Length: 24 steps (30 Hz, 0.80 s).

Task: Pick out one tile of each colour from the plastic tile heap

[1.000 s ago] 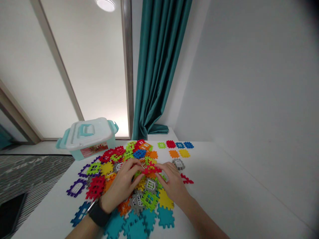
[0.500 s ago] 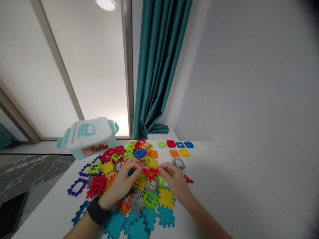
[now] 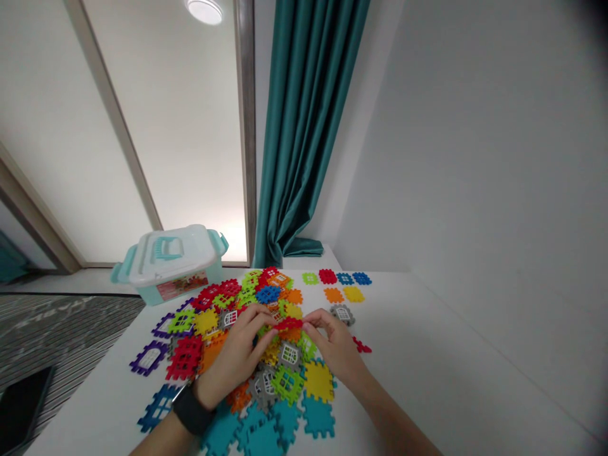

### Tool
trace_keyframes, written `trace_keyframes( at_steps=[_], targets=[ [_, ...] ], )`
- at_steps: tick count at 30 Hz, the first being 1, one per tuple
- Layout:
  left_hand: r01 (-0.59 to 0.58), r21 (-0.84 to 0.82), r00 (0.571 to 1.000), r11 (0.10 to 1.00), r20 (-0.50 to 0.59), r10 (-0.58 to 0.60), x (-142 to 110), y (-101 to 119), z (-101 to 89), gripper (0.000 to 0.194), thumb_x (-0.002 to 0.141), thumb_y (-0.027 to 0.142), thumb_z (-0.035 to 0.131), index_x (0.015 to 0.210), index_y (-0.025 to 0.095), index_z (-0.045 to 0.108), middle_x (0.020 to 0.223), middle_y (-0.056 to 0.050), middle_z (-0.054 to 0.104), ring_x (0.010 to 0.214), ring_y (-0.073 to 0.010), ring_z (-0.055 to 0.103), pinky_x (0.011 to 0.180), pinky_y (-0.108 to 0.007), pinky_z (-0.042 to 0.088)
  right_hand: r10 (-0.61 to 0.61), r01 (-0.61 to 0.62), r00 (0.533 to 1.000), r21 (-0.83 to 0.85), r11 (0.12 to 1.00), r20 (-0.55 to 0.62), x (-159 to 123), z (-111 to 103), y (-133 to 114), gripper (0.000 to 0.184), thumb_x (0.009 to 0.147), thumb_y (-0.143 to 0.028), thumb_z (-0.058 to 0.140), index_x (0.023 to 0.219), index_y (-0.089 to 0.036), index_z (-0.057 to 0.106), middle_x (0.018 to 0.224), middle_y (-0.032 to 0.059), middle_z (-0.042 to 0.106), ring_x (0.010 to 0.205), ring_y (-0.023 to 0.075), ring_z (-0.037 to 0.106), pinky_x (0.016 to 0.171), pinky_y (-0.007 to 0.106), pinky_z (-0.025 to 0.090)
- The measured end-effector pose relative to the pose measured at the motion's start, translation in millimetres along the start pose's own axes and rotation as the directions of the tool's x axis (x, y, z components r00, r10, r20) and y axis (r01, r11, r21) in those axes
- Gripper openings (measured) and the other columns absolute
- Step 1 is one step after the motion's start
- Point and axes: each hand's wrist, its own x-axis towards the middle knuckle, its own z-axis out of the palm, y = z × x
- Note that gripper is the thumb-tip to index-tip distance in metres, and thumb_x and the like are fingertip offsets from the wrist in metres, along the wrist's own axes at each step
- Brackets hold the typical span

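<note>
1. Striped grey carpet point(image 3: 99, 316) extends beyond the left edge of the white counter point(image 3: 111, 405); a flat black object point(image 3: 23, 405) also lies beyond that edge.
2. Pale framed panels point(image 3: 175, 126) stand behind. A round light point(image 3: 204, 11) shows high on them.
3. A lidded box point(image 3: 178, 259), white with turquoise handles, sits at the far left corner.
4. A pile of interlocking pieces point(image 3: 259, 386) in mixed colours spreads from the far edge toward the near edge.
5. Left hand point(image 3: 242, 339), with black watch point(image 3: 192, 408) on the wrist: grip pinches the left end of a thin red piece point(image 3: 289, 324), located above the pile.
6. A teal curtain point(image 3: 308, 126) hangs behind the far edge.
7. Right hand point(image 3: 335, 345): grip pinches the red piece's right end.
8. Small coloured squares point(image 3: 327, 276) lie in rows near the far edge.
9. A plain white wall point(image 3: 489, 164) borders the counter's right edge.
</note>
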Motion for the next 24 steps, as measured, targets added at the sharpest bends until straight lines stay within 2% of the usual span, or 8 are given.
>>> trace_keyframes(
  at_steps=[5, 8, 10, 18, 24],
  targets=[
    [-0.042, 0.118, 0.999, 0.992, 0.015, 0.041, -1, -7, 0.0, 0.008, 0.099, 0.025, 0.056, 0.100, 0.024, 0.064, 0.110, -0.007, 0.062, 0.105, -0.0242, 0.059, 0.093, -0.039, 0.050, -0.196, 0.195, 0.980, -0.240, 0.951, 0.021, -4, -2, -2, 0.011, 0.093, -0.022, 0.057, 0.098, -0.023, 0.067, 0.094, 0.0053, 0.071, 0.090, 0.0240, 0.066, 0.082, 0.038, 0.052],
    [-0.065, 0.167, 0.997, 0.984, 0.048, 0.058, -3, -6, 0.2, 0.009, 0.100, 0.023, 0.055, 0.102, 0.023, 0.064, 0.112, -0.007, 0.062, 0.105, -0.0244, 0.059, 0.093, -0.040, 0.050, -0.239, 0.241, 0.970, -0.310, 0.920, 0.046, -7, 1, 0, 0.033, 0.091, -0.019, 0.062, 0.124, -0.025, 0.061, 0.107, 0.0073, 0.071, 0.101, 0.0264, 0.065, 0.090, 0.042, 0.052],
    [-0.082, 0.174, 0.995, 0.981, 0.061, 0.073, -4, -4, 1.3, 0.010, 0.100, 0.023, 0.055, 0.103, 0.024, 0.064, 0.113, -0.007, 0.062, 0.106, -0.0242, 0.059, 0.094, -0.040, 0.050, -0.256, 0.265, 0.964, -0.352, 0.898, 0.073, -8, 3, 1, 0.043, 0.090, -0.019, 0.066, 0.132, -0.026, 0.057, 0.111, 0.0080, 0.070, 0.105, 0.0278, 0.063, 0.094, 0.045, 0.051],
    [-0.146, 0.180, 0.989, 0.973, 0.063, 0.136, -6, 4, 11.7, 0.007, 0.099, 0.021, 0.057, 0.103, 0.022, 0.062, 0.112, -0.007, 0.062, 0.106, -0.0239, 0.059, 0.093, -0.038, 0.051, -0.319, 0.321, 0.944, -0.475, 0.819, 0.088, -10, -2, -5, 0.037, 0.089, -0.018, 0.070, 0.124, -0.023, 0.060, 0.112, 0.0086, 0.070, 0.105, 0.0286, 0.065, 0.093, 0.046, 0.050],
    [-0.180, 0.197, 0.981, 0.964, 0.105, 0.162, -5, 14, 20.6, 0.006, 0.098, 0.021, 0.059, 0.103, 0.023, 0.062, 0.110, -0.007, 0.062, 0.106, -0.0239, 0.059, 0.092, -0.038, 0.049, -0.310, 0.303, 0.948, -0.485, 0.820, 0.069, -20, -15, -2, 0.030, 0.088, -0.022, 0.071, 0.116, -0.024, 0.062, 0.106, 0.0070, 0.070, 0.101, 0.0274, 0.065, 0.093, 0.045, 0.050]
  ],
)
